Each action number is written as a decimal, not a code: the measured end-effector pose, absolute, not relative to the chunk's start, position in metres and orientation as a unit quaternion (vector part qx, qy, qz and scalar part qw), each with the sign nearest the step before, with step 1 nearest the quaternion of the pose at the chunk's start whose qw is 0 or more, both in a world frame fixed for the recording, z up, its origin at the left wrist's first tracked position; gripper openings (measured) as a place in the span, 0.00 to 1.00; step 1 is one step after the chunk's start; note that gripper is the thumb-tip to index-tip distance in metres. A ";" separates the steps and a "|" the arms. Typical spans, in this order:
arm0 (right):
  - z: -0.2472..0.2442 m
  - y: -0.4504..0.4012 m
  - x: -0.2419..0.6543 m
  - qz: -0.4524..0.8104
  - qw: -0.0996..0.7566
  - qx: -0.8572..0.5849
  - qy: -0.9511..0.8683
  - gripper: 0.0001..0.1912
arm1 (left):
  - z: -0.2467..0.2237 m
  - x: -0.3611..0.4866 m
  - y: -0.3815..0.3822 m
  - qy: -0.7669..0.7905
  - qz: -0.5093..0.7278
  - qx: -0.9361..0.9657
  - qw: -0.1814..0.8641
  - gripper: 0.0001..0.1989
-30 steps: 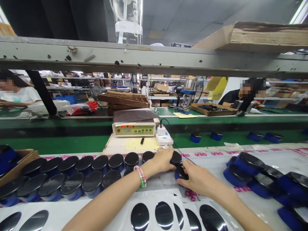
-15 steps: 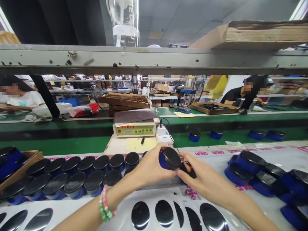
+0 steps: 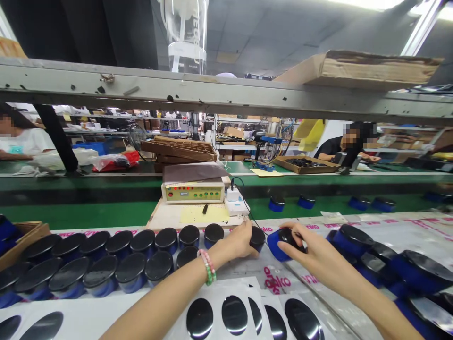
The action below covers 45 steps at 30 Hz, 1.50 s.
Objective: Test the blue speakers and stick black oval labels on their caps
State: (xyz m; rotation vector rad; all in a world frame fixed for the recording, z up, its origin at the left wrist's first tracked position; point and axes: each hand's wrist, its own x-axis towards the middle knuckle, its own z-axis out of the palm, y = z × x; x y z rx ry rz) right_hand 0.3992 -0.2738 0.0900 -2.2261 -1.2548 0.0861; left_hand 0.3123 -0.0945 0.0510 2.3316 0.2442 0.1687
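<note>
Left hand (image 3: 241,240) curled, right hand (image 3: 307,243) gripping

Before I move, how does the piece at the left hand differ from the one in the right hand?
The left piece stands upright against the left hand; the right piece tilts in the grip of the right hand. The left piece shows mainly black, the right piece a broad blue side. Both have a glossy black top.

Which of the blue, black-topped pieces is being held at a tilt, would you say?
The piece in the right hand, its blue side turned left; the black-topped piece at the left hand stands upright.
</note>
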 end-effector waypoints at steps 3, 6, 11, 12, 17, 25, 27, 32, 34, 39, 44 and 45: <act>0.099 -0.275 0.390 0.045 0.341 -0.816 -0.465 0.17 | 0.067 0.295 -0.108 0.015 0.079 0.924 0.373 0.56; 0.105 -0.266 0.375 0.064 0.363 -0.779 -0.507 0.17 | 0.089 0.274 -0.119 -0.059 0.155 0.915 0.367 0.48; 0.112 -0.246 0.352 0.096 0.402 -0.735 -0.538 0.11 | 0.109 0.245 -0.116 -0.017 0.188 0.907 0.378 0.41; 0.110 -0.242 0.348 0.095 0.409 -0.734 -0.535 0.10 | 0.110 0.240 -0.115 -0.009 0.192 0.903 0.384 0.39; 0.098 -0.230 0.333 0.095 0.431 -0.725 -0.528 0.13 | 0.102 0.222 -0.114 0.012 0.225 0.896 0.382 0.35; 0.108 -0.243 0.388 0.000 0.351 -0.805 -0.479 0.15 | 0.066 0.197 -0.094 0.073 0.164 0.929 0.324 0.32; 0.097 -0.240 0.400 -0.053 0.234 -0.832 -0.500 0.12 | 0.055 0.195 -0.087 0.091 0.156 0.943 0.281 0.28; 0.058 -0.219 0.401 -0.021 0.138 -0.820 -0.556 0.12 | 0.043 0.194 -0.076 0.085 0.156 0.967 0.183 0.26; 0.049 -0.213 0.401 -0.023 0.133 -0.817 -0.561 0.12 | 0.044 0.193 -0.073 0.088 0.158 0.973 0.142 0.25; 0.042 -0.206 0.400 -0.040 0.142 -0.821 -0.551 0.09 | 0.050 0.203 -0.073 0.110 0.146 0.979 0.088 0.29; 0.050 -0.206 0.400 -0.053 0.174 -0.839 -0.512 0.12 | 0.054 0.225 -0.075 0.091 0.103 0.987 0.088 0.28; 0.053 -0.208 0.406 -0.058 0.185 -0.847 -0.496 0.14 | 0.054 0.227 -0.074 0.093 0.090 0.988 0.088 0.26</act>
